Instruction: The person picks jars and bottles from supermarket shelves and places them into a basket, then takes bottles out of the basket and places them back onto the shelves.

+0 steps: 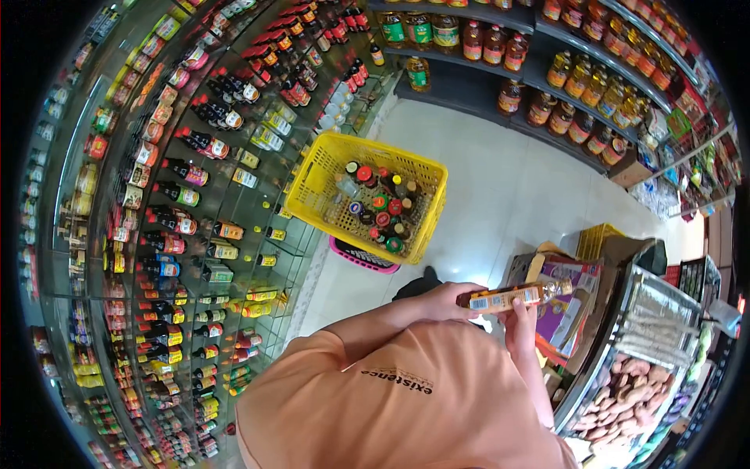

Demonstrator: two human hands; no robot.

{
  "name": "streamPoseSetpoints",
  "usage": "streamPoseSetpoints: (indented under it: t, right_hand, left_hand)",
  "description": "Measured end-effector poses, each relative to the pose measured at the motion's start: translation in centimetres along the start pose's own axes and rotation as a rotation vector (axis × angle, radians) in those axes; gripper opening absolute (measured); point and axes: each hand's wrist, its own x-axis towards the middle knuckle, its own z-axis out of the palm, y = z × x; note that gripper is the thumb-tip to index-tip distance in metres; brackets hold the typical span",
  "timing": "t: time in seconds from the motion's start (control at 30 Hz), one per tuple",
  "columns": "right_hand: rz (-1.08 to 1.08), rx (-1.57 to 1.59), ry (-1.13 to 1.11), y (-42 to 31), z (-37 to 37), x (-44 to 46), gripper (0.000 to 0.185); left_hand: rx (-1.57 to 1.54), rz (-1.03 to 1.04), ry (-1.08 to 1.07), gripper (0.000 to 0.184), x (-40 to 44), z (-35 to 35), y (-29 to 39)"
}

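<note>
A labelled bottle lies sideways in front of my chest, its narrower clear end toward the right. My left hand is wrapped round the end on the left. Near the middle of the bottle, my right hand grips it from below, fingers against the label. Ahead of me and to the left, a yellow basket holds several bottles with red, green, yellow and dark caps. Neither hand touches the basket.
Shelves of sauce bottles line the left side. Oil bottles fill the back shelves. A pink basket is under the yellow one. Cardboard and a bin of reddish-brown produce stand at the right.
</note>
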Motion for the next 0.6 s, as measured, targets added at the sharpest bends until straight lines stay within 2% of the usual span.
streamPoseSetpoints:
  t: [0.07, 0.2, 0.23, 0.27, 0.3, 0.33, 0.4, 0.47, 0.53, 0.6]
  right_hand:
    - [-0.007, -0.031, 0.026, -0.8, -0.1, 1.9, 0.045]
    - [0.034, -0.167, -0.01, -2.7, -0.9, 7.5, 0.051]
    - [0.009, -0.168, 0.076, -3.3, -0.4, 9.1, 0.048]
    - [0.005, -0.188, 0.068, -4.1, 0.2, 10.9, 0.048]
    - [-0.02, -0.193, 0.08, -5.0, 0.9, 12.7, 0.05]
    - [-0.044, -0.198, 0.093, -6.0, 1.4, 14.3, 0.052]
    - [0.007, -0.198, 0.068, -7.9, 1.7, 18.1, 0.053]
    - [-0.01, -0.217, 0.051, -10.5, 4.5, 21.0, 0.053]
    - [-0.001, -0.249, 0.03, -12.3, 6.0, 24.2, 0.051]
    - [-0.062, -0.379, 0.026, -13.6, 7.7, 27.1, 0.053]
  left_hand:
    - [-0.257, 0.008, -0.027, 0.066, 2.2, -0.9, -0.3]
    - [-0.211, 0.07, -0.028, 0.07, 7.1, -4.9, -0.5]
    - [-0.298, 0.071, -0.043, 0.071, 8.5, -5.8, -0.7]
    - [-0.384, 0.076, -0.058, 0.072, 9.9, -7.0, -0.7]
    - [-0.297, 0.039, -0.069, 0.08, 11.1, -8.9, 0.3]
    - [-0.309, 0.056, -0.064, 0.08, 12.5, -10.5, 0.4]
    - [0.089, 0.17, -0.034, 0.087, 15.5, -13.5, 0.4]
    - [0.072, 0.179, -0.026, 0.091, 17.9, -16.4, 1.3]
    - [0.121, 0.267, 0.031, 0.087, 19.4, -19.0, 2.4]
    - [0.079, 0.233, 0.069, 0.085, 20.4, -21.5, 3.6]
